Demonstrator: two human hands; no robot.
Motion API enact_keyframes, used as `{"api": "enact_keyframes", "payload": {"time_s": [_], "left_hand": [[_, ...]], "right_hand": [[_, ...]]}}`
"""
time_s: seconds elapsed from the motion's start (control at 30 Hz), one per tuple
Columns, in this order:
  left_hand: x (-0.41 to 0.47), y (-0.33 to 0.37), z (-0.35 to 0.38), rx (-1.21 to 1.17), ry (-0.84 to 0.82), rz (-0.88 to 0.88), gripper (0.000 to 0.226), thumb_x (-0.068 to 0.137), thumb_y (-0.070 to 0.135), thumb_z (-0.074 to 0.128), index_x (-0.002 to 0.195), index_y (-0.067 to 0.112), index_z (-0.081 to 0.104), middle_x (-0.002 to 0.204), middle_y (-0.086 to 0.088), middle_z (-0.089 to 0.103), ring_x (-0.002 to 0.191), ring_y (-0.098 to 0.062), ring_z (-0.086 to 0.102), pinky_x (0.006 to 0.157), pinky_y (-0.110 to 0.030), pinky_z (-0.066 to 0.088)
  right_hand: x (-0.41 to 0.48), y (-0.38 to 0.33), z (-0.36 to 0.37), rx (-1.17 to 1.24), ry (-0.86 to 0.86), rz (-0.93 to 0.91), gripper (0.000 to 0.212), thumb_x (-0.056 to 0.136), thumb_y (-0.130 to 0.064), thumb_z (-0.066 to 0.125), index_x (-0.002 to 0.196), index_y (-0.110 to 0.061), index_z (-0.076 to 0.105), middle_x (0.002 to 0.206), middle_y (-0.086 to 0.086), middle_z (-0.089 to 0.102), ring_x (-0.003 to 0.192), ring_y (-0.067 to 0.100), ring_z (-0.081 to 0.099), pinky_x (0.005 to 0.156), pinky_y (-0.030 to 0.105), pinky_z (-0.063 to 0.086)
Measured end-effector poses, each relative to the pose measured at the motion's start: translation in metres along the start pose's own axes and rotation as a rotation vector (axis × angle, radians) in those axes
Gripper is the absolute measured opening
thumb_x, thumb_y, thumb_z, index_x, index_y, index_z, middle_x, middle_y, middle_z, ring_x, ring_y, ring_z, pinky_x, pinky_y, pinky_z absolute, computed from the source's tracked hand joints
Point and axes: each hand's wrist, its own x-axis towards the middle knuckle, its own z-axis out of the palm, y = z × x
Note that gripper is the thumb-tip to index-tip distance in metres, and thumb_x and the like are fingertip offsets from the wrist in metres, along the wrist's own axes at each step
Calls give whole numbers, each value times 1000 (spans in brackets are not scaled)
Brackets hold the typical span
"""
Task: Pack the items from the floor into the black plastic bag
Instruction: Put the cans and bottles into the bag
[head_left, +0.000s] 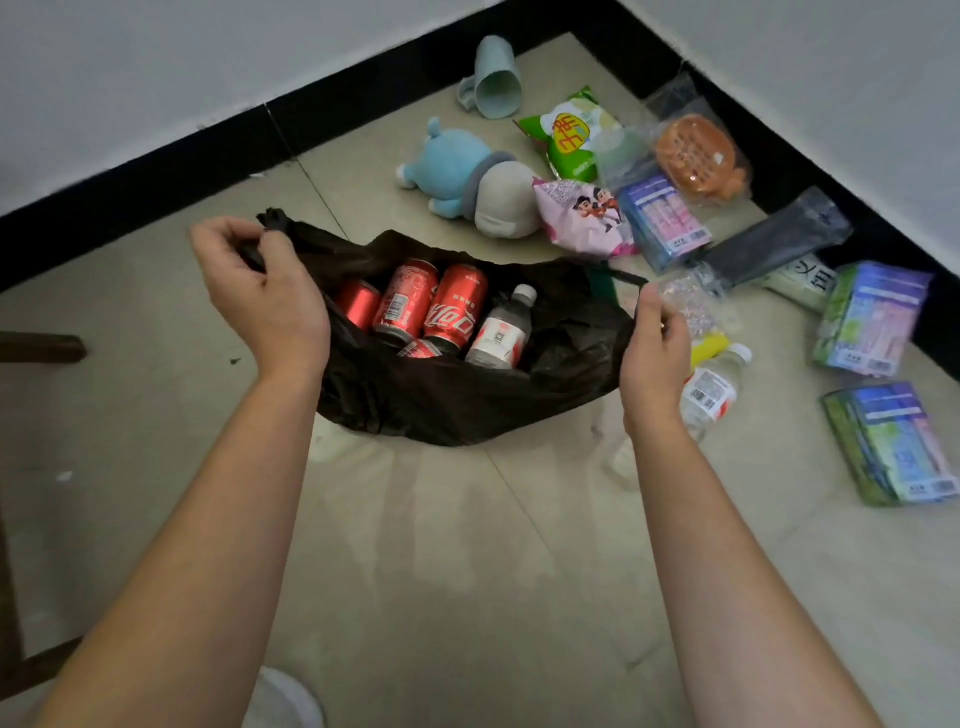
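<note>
Both forearms reach out ahead of me over the tiled floor (467, 545), and each ends at a handle of the black plastic bag (441, 400). My left hand (260, 296) has its fingers curled round the knotted handle on the far left, lifting it a little. My right hand (657, 343) pinches the thin handle on the opposite side between thumb and fingers. I hold them apart like this so the mouth gapes wide and I can see inside; the bottom of the bag rests on the floor, so the weight sits there and not in my grip.

Lying inside are several red cola cans (457, 306) packed side by side, with a small water bottle (501, 327) just beside them. To my mind the heavy, firm things belong at the bottom, and that is where they are.

Much is not yet packed. Beyond the bag lie a blue and grey plush toy (467, 176), a pale cup (496, 78) on its side near the wall, a green snack bag (571, 135) and a pink snack bag (582, 218). A second bottle (711, 389) lies close by my right wrist, and wrapped tissue packs (872, 317) sit further right. I judge the job under halfway, and the nearby bottle looks the easiest next pick, once one hand lets go.
</note>
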Motion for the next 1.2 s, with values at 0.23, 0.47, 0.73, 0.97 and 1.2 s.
{"api": "enact_keyframes", "payload": {"time_s": [0.23, 0.47, 0.73, 0.97, 1.2], "left_hand": [[-22, 13, 32, 504, -148, 635, 37, 86, 27, 61, 117, 9, 57, 125, -16, 51, 119, -24, 46, 102, -27, 34], [-81, -51, 63, 771, -938, 510, 57, 92, 38, 57, 141, 11, 45, 147, -18, 39, 135, -36, 36, 111, -47, 29], [-97, -115, 39, 1059, -1216, 504, 72, 92, 34, 53, 154, 13, 23, 160, -15, 21, 149, -37, 7, 119, -55, 6], [-64, -89, 40, 838, -991, 433, 55, 96, 40, 52, 144, 13, 44, 153, -16, 35, 143, -36, 26, 116, -53, 23], [-18, -93, 9, 1002, -815, 290, 58, 95, 41, 53, 146, 16, 41, 155, -14, 33, 143, -33, 25, 115, -54, 23]], "right_hand": [[11, 44, -28, -589, 311, 69, 63, 86, -48, 63, 142, -23, 47, 152, 15, 33, 142, 36, 27, 113, 47, 20], [7, 83, -40, -724, 138, 245, 106, 77, -47, 78, 155, -38, 6, 153, 17, 19, 130, 41, 35, 107, 52, 36], [18, 86, -40, -585, 128, 231, 93, 85, -28, 63, 156, -39, 4, 151, 18, 20, 121, 47, 43, 103, 47, 39], [33, -1, -27, -49, 114, 3, 87, 80, -26, 70, 155, -34, 26, 136, 5, 51, 121, 24, 56, 100, 27, 44], [-4, -105, 34, 341, -361, -306, 90, 81, -16, 73, 156, -22, 21, 146, -4, 46, 125, 3, 55, 104, 31, 50]]}}
